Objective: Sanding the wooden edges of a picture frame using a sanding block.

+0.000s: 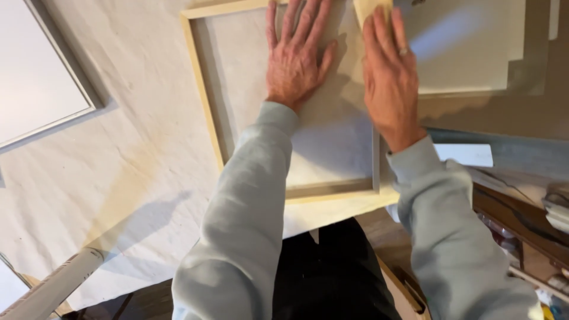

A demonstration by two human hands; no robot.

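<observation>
Both hands, my left hand (294, 56) and right hand (388, 74), are pressing flat and open, gripping nothing, on the light, stiff wooden frame (204, 95).

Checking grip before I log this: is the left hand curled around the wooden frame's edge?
No, the left hand lies flat, fingers spread, on the pale panel inside the wooden frame.
</observation>
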